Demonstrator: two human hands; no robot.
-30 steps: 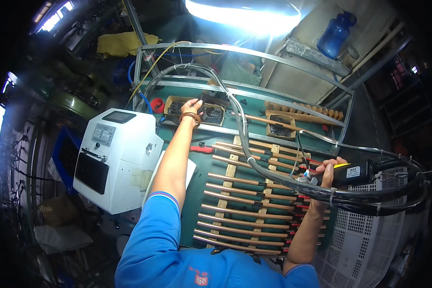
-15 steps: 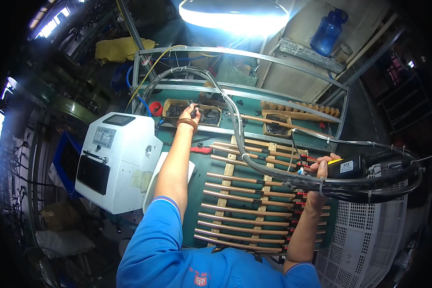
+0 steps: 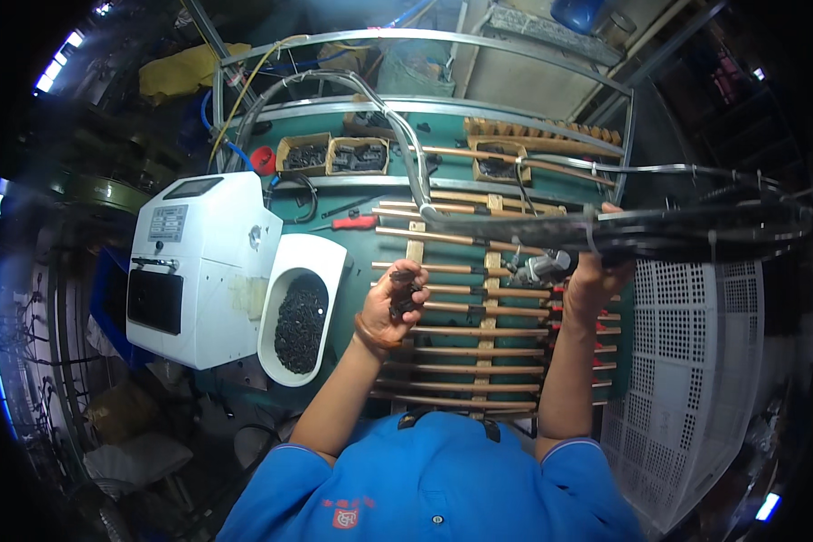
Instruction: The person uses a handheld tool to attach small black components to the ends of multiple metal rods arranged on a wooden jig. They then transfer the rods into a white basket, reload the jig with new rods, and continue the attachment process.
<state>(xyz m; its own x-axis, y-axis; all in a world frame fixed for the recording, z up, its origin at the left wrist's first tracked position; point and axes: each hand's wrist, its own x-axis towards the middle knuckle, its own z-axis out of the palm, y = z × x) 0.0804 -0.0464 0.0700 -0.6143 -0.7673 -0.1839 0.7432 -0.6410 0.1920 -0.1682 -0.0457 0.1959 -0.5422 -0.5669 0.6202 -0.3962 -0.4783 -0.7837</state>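
Note:
My left hand (image 3: 397, 303) is closed around several small black plastic pieces (image 3: 401, 291), palm turned up over the copper-coloured tubes (image 3: 461, 369). These tubes lie side by side across notched wooden strips (image 3: 490, 348), with black and red pieces at their right ends. On the right, my right hand (image 3: 592, 280) grips a hand tool with a silver nose (image 3: 544, 268) that points left over the tubes. A thick bundle of black hoses (image 3: 696, 237) crosses in front of that hand and hides most of its fingers and the tool's body.
To the left stand a white machine (image 3: 199, 271) and a white tray (image 3: 341, 271) of small black parts. Cardboard boxes (image 3: 359, 172) of black parts, a red cup (image 3: 262, 161) and a red-handled screwdriver (image 3: 354, 222) lie farther back. A white perforated crate (image 3: 686, 361) stands right.
My left hand has come back from the parts boxes toward me, over the tubes, with black pieces in it. The tool in my right hand has turned, so its silver nose now shows.

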